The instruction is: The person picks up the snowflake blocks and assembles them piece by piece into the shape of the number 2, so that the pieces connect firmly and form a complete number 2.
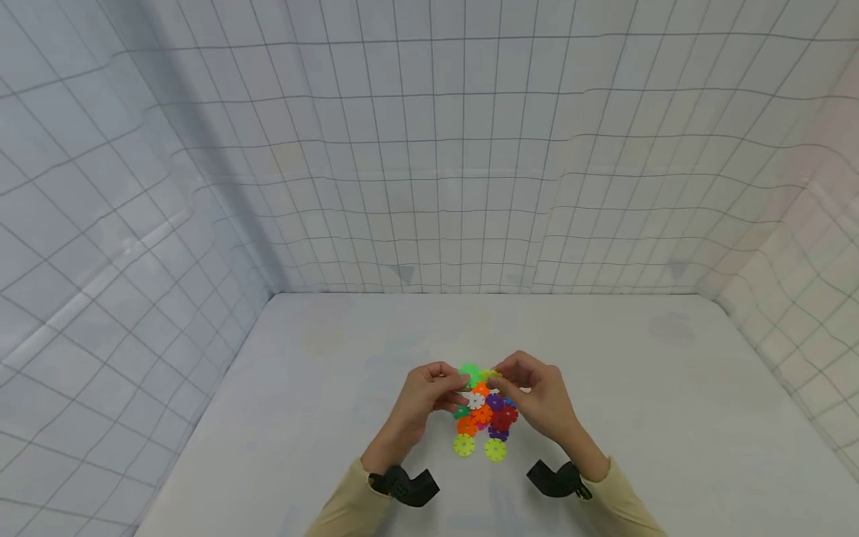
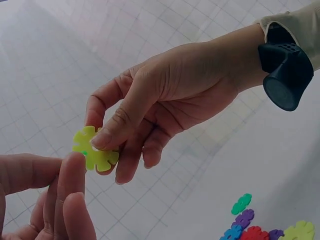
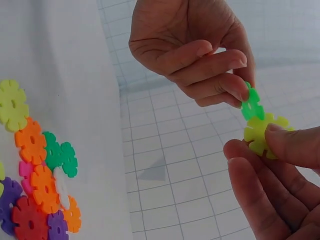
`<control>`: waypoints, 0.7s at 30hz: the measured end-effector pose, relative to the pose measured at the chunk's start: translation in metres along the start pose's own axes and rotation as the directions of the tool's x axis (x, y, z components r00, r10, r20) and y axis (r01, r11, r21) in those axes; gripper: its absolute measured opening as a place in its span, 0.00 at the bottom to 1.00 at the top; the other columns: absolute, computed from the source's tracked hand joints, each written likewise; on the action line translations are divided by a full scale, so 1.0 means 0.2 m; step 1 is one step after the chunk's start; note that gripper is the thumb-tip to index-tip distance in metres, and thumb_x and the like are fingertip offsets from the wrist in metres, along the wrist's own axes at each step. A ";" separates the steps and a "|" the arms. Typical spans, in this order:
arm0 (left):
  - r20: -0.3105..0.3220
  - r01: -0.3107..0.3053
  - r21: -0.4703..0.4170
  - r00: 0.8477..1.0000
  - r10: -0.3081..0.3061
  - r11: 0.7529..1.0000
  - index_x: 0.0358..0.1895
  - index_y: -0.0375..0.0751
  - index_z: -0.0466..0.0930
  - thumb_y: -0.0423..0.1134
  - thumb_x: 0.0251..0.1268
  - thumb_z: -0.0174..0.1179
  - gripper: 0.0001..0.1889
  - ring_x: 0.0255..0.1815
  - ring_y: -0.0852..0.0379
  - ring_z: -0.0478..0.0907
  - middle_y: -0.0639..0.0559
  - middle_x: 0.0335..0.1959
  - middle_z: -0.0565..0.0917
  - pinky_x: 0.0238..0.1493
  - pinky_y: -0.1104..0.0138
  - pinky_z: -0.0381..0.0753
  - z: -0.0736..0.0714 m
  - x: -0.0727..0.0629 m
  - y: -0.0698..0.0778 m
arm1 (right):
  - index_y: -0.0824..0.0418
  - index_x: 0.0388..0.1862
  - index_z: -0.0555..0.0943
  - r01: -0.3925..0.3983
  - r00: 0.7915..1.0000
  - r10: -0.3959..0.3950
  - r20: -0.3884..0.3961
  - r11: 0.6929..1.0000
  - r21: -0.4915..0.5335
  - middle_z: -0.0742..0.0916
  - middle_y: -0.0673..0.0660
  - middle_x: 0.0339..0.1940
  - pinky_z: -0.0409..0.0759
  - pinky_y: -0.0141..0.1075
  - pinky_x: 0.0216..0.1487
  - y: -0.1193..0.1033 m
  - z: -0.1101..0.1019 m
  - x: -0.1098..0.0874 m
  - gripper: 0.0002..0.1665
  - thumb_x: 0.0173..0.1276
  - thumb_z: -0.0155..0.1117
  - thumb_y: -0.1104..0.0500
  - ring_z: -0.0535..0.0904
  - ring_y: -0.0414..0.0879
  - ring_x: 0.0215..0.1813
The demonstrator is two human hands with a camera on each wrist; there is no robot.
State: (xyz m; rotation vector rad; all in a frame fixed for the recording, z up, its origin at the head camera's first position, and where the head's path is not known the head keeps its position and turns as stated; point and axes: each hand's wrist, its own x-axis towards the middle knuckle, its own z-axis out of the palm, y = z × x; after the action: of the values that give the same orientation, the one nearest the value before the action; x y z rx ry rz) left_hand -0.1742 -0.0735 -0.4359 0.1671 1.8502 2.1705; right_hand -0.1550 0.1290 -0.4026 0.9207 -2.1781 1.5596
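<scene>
In the right wrist view, my left hand (image 3: 192, 55) pinches a bright green snowflake building disc (image 3: 253, 105) by its edge. A yellow snowflake disc (image 3: 259, 134) is pinched between the thumb and fingers of my right hand (image 3: 280, 195). The two notched discs meet edge to edge, held above the table. From the left wrist side, the yellow disc mostly covers the green one, and the fingertips of my left hand (image 2: 55, 192) come right up to it. In the head view both hands are raised over a flat cluster of joined discs (image 1: 482, 415).
The white table (image 1: 322, 418) carries the cluster, with orange, red, purple, blue, white and green discs and yellow ones (image 1: 495, 450) at its near end. White grid-patterned sheeting (image 1: 483, 186) hangs behind the table and along both sides. Each wrist wears a black camera mount (image 1: 411, 486).
</scene>
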 end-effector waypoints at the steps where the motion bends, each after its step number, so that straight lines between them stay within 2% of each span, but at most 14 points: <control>1: -0.001 0.000 -0.003 1.000 0.000 1.000 0.30 0.36 0.77 0.38 0.61 0.64 0.09 0.23 0.57 0.82 0.47 0.27 0.84 0.29 0.67 0.80 0.00 0.00 0.00 | 0.69 0.32 0.77 0.007 1.000 -0.007 0.000 1.000 -0.009 0.87 0.63 0.29 0.82 0.37 0.31 -0.01 0.00 0.00 0.12 0.53 0.65 0.80 0.84 0.45 0.28; 5: -0.008 0.000 -0.015 1.000 0.000 1.000 0.28 0.37 0.78 0.37 0.61 0.64 0.07 0.20 0.58 0.80 0.46 0.25 0.84 0.27 0.69 0.78 0.00 -0.01 0.01 | 0.67 0.29 0.78 0.047 0.999 -0.048 -0.010 0.997 -0.067 0.87 0.61 0.28 0.81 0.38 0.29 -0.03 0.00 0.00 0.10 0.53 0.68 0.77 0.82 0.43 0.26; 8: -0.016 -0.013 -0.015 1.000 0.012 1.000 0.27 0.38 0.78 0.36 0.61 0.64 0.07 0.18 0.59 0.78 0.45 0.25 0.84 0.25 0.70 0.77 0.01 -0.02 0.02 | 0.66 0.27 0.79 0.069 0.997 -0.070 -0.017 0.995 -0.069 0.86 0.61 0.28 0.81 0.39 0.28 -0.04 0.00 0.00 0.09 0.54 0.69 0.75 0.82 0.43 0.26; 13: -0.023 -0.040 -0.010 0.999 0.040 0.999 0.26 0.38 0.79 0.35 0.60 0.63 0.07 0.15 0.60 0.74 0.46 0.23 0.83 0.24 0.70 0.76 0.01 -0.03 0.03 | 0.68 0.27 0.79 0.082 0.996 -0.083 -0.019 0.996 -0.047 0.86 0.62 0.29 0.82 0.38 0.29 -0.05 0.01 0.01 0.11 0.50 0.68 0.80 0.82 0.44 0.26; 21: -0.006 -0.008 -0.043 1.000 0.008 0.999 0.25 0.40 0.79 0.35 0.62 0.62 0.08 0.11 0.62 0.65 0.50 0.23 0.83 0.18 0.72 0.67 0.02 -0.03 0.03 | 0.68 0.27 0.80 0.068 0.997 -0.069 -0.025 0.997 -0.023 0.87 0.62 0.29 0.82 0.35 0.32 -0.05 0.02 0.00 0.11 0.51 0.66 0.82 0.84 0.47 0.27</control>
State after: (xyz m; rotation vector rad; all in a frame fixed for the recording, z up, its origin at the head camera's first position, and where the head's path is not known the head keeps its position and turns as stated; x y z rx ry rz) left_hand -0.1688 -0.0730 -0.4291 0.1593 1.8070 2.2168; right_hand -0.1492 0.1239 -0.3964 0.9528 -2.1185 1.5049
